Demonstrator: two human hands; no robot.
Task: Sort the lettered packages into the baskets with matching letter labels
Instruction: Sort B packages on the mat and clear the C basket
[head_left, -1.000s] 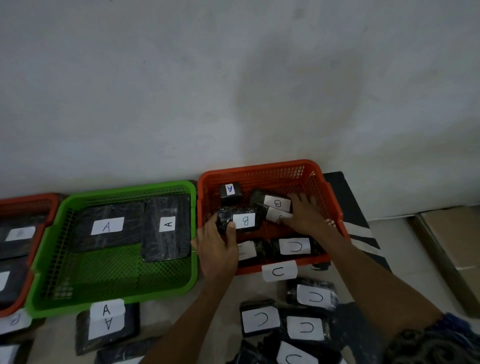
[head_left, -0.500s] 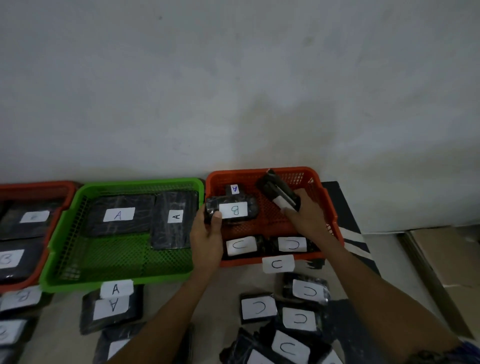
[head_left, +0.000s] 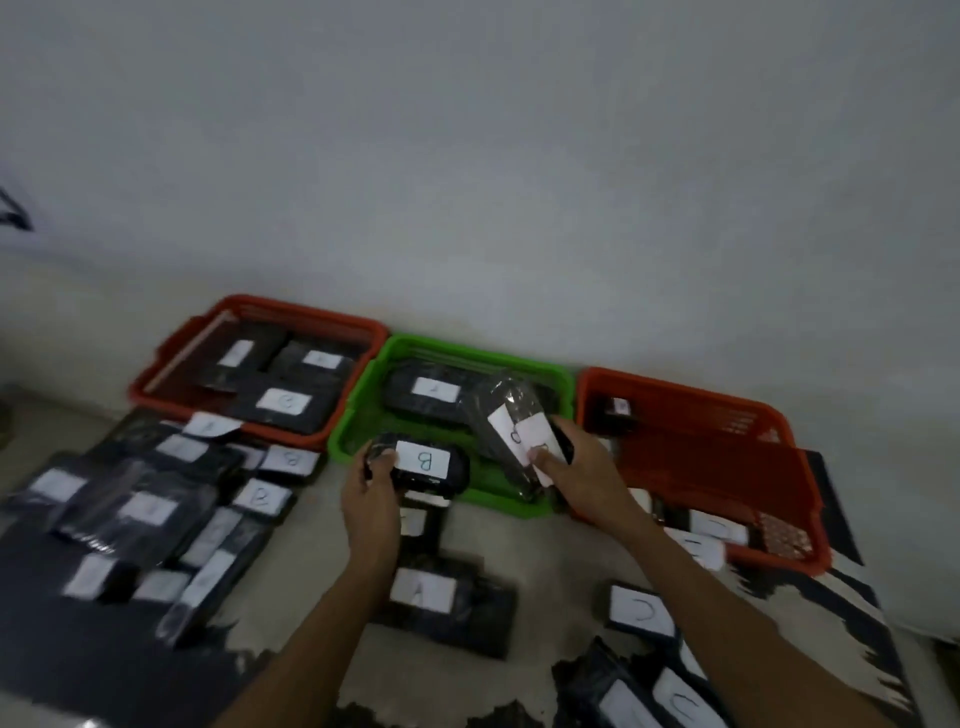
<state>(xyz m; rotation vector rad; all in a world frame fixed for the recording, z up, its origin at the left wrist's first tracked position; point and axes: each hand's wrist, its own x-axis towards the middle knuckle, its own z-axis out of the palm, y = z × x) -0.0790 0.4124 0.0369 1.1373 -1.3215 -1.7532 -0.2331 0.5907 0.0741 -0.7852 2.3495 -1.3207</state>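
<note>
Three baskets in row vs wall: left red basket (head_left: 156, 382) w/ blurred-label pkgs, green basket (head_left: 358, 410) mid, right red basket (head_left: 727, 410) nearly bare.

Loose pkgs spread over floor, left pile largest.

Step in hand — two pkgs in transit over green basket's near edge.

Right hand (head_left: 582, 467) clamped on long wrapped pkg (head_left: 506, 415), labels too blurred to read.

Left hand (head_left: 369, 499) pinching B package (head_left: 423, 462) by left end.

Next, likely: swing B left to whichever basket is marked B — basket tags unreadable; check letter before drop.
</note>
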